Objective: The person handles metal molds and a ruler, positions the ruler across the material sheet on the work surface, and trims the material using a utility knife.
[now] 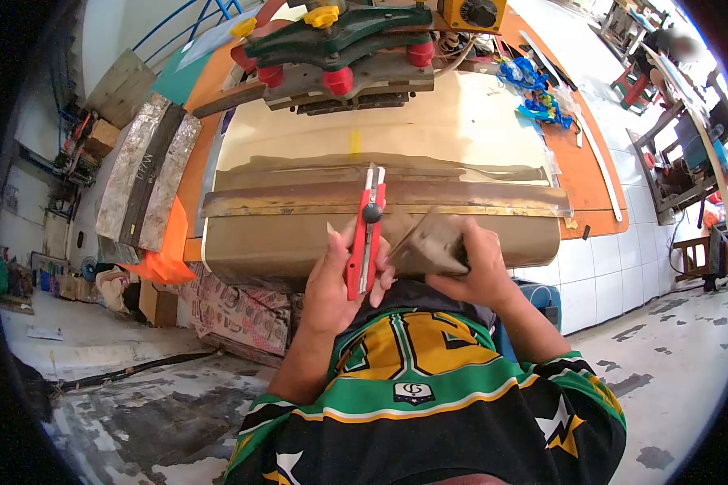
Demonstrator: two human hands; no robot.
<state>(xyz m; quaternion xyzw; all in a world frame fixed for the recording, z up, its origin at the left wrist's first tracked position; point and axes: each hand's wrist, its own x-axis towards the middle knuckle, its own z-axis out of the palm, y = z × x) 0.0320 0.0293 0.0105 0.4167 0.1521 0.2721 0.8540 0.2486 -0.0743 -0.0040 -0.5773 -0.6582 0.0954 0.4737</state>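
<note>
My left hand is closed around a red utility knife, its tip pointing away from me and a dark round knob on its side. My right hand grips a crumpled brown-grey piece, blurred by motion, whose material I cannot make out. Both hands are above the near edge of a brown sheet that curves over the front of the work table. Just beyond them a long brown bar lies across the sheet. My left fingertips are partly hidden behind the knife.
A green press frame with red feet stands over the far side. Heavy metal-edged slabs and an orange sheet are at left. Blue plastic wrap and a long white strip lie at right. A person sits farther back.
</note>
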